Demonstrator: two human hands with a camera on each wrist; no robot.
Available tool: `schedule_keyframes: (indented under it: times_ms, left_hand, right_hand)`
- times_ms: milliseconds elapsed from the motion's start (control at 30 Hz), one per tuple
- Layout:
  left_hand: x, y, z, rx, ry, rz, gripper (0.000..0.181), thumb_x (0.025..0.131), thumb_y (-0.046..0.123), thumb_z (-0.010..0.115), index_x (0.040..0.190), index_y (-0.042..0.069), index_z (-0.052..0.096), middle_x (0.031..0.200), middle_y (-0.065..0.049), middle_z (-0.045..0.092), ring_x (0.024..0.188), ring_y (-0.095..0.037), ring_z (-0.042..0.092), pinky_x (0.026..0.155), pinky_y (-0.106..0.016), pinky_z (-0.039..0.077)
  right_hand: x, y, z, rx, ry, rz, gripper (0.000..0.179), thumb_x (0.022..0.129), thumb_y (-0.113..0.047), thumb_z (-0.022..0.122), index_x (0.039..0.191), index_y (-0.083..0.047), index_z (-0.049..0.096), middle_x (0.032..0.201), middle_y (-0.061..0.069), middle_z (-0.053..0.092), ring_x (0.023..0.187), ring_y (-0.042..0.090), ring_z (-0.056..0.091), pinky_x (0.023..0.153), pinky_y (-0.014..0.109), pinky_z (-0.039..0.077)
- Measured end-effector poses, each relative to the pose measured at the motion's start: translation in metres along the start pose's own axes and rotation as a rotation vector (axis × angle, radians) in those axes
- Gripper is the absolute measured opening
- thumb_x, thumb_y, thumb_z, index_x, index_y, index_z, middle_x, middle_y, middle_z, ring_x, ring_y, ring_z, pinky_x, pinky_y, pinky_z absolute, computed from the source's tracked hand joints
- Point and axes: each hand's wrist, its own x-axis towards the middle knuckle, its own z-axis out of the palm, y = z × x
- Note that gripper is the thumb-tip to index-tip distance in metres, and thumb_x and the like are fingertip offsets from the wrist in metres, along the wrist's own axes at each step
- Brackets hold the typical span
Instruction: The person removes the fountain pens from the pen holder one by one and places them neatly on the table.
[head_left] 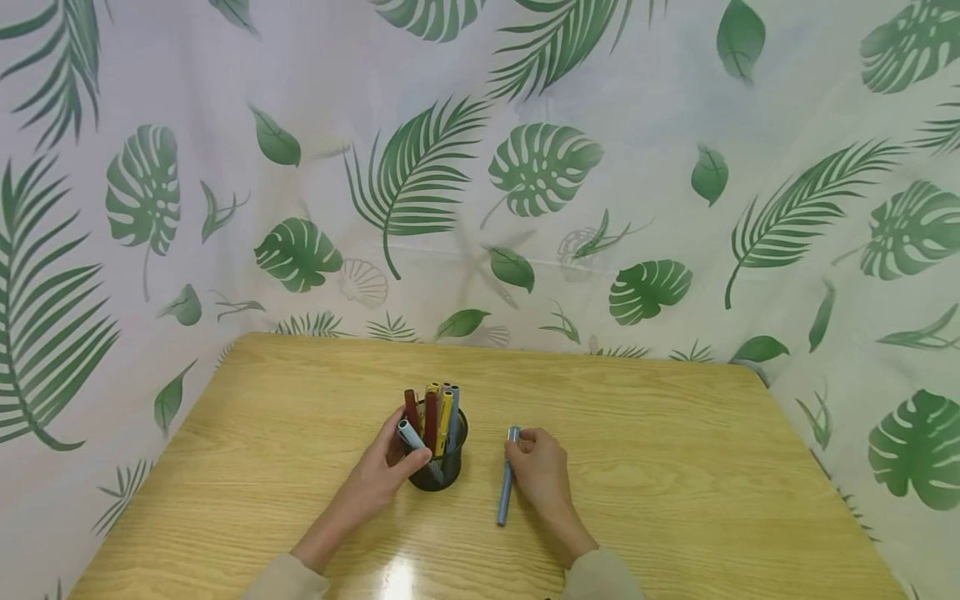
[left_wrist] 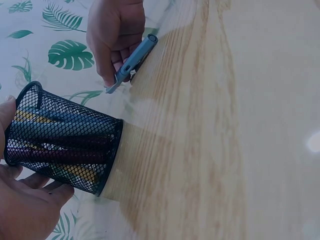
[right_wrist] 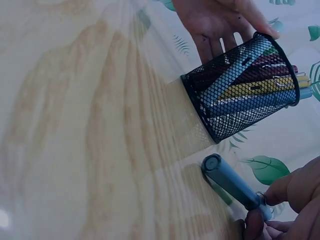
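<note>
My left hand (head_left: 382,468) grips a black wire-mesh pen cup (head_left: 437,481) by its side, with the thumb at the rim. The cup stands upright on the table. In it are several capped pens: dark red pens (head_left: 431,421), yellow pens (head_left: 445,423), blue ones, and a light blue pen (head_left: 412,434) that leans towards the thumb. To the right of the cup, my right hand (head_left: 542,468) pinches a blue pen (head_left: 505,496) near its upper end, between thumb and fingers. The right wrist view shows this pen's (right_wrist: 230,182) other end pointing away from the hand.
A light wood-grain table (head_left: 675,483) lies beneath both hands. Behind it and at its sides hangs a white cloth (head_left: 645,208) printed with green leaves. A bright light reflection (head_left: 397,577) shows near the table's front.
</note>
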Motion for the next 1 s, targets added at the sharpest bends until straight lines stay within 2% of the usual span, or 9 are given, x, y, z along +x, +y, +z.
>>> schedule_keyframes:
  times_ms: [100, 200, 300, 400, 533, 633, 833, 1000]
  left_hand:
    - [0.0002, 0.0004, 0.0006, 0.003, 0.003, 0.006, 0.079, 0.107, 0.016, 0.060, 0.167, 0.009, 0.010, 0.164, -0.026, 0.028, 0.152, -0.039, 0.026, 0.120, -0.054, 0.028]
    - [-0.0001, 0.0008, 0.0015, 0.010, 0.007, 0.012, 0.078, 0.106, 0.016, 0.061, 0.167, 0.009, 0.012, 0.163, -0.027, 0.030, 0.151, -0.040, 0.027, 0.119, -0.055, 0.029]
    - [-0.0007, 0.0011, 0.0022, 0.011, 0.013, 0.015, 0.078, 0.106, 0.016, 0.062, 0.166, 0.009, 0.012, 0.162, -0.027, 0.031, 0.150, -0.041, 0.028, 0.120, -0.055, 0.028]
    - [-0.0011, 0.0013, 0.0025, 0.017, 0.017, 0.012, 0.079, 0.106, 0.018, 0.062, 0.167, 0.009, 0.012, 0.162, -0.027, 0.031, 0.150, -0.042, 0.028, 0.119, -0.055, 0.028]
    - [-0.0008, 0.0019, 0.0022, 0.016, 0.019, 0.007, 0.079, 0.106, 0.017, 0.061, 0.167, 0.009, 0.011, 0.163, -0.026, 0.030, 0.150, -0.042, 0.028, 0.119, -0.055, 0.028]
    - [-0.0010, 0.0022, 0.0017, 0.015, 0.019, 0.002, 0.078, 0.107, 0.017, 0.061, 0.167, 0.009, 0.011, 0.164, -0.026, 0.029, 0.151, -0.041, 0.027, 0.119, -0.055, 0.028]
    - [-0.0011, 0.0022, 0.0015, 0.025, 0.019, -0.003, 0.078, 0.107, 0.017, 0.061, 0.167, 0.010, 0.012, 0.163, -0.027, 0.030, 0.151, -0.041, 0.028, 0.119, -0.055, 0.030]
    - [-0.0011, 0.0014, 0.0019, 0.028, 0.016, 0.003, 0.077, 0.106, 0.018, 0.061, 0.167, 0.012, 0.014, 0.160, -0.027, 0.035, 0.149, -0.041, 0.031, 0.118, -0.055, 0.032]
  right_hand:
    - [0.0003, 0.0004, 0.0013, -0.037, 0.012, -0.022, 0.036, 0.096, -0.009, 0.067, 0.121, 0.017, 0.061, 0.100, 0.024, 0.073, 0.084, 0.028, 0.074, 0.066, 0.034, 0.062]
    - [-0.0006, 0.0008, 0.0023, -0.055, 0.016, -0.043, 0.036, 0.095, -0.007, 0.065, 0.121, 0.017, 0.060, 0.096, 0.023, 0.073, 0.073, 0.023, 0.071, 0.059, 0.030, 0.059]
    - [-0.0015, 0.0015, 0.0032, -0.055, 0.010, -0.066, 0.036, 0.094, -0.004, 0.064, 0.122, 0.018, 0.059, 0.089, 0.020, 0.072, 0.059, 0.016, 0.063, 0.050, 0.023, 0.050]
    - [-0.0019, 0.0022, 0.0041, -0.056, 0.006, -0.084, 0.036, 0.093, -0.002, 0.064, 0.122, 0.018, 0.059, 0.090, 0.021, 0.072, 0.055, 0.014, 0.060, 0.047, 0.020, 0.047]
    - [-0.0022, 0.0019, 0.0047, -0.067, 0.020, -0.092, 0.036, 0.092, -0.004, 0.065, 0.121, 0.017, 0.061, 0.098, 0.025, 0.072, 0.063, 0.017, 0.065, 0.056, 0.027, 0.056]
    - [-0.0026, 0.0006, 0.0046, -0.074, 0.032, -0.089, 0.035, 0.092, -0.006, 0.066, 0.119, 0.016, 0.063, 0.099, 0.023, 0.072, 0.075, 0.023, 0.068, 0.065, 0.036, 0.060]
    - [-0.0041, -0.0012, 0.0024, -0.068, 0.033, -0.068, 0.033, 0.093, -0.009, 0.065, 0.117, 0.012, 0.066, 0.101, 0.020, 0.073, 0.095, 0.033, 0.071, 0.078, 0.046, 0.061]
    - [-0.0043, -0.0040, 0.0010, -0.061, 0.046, -0.069, 0.031, 0.093, -0.012, 0.064, 0.116, 0.009, 0.069, 0.097, 0.014, 0.072, 0.089, 0.027, 0.069, 0.076, 0.042, 0.060]
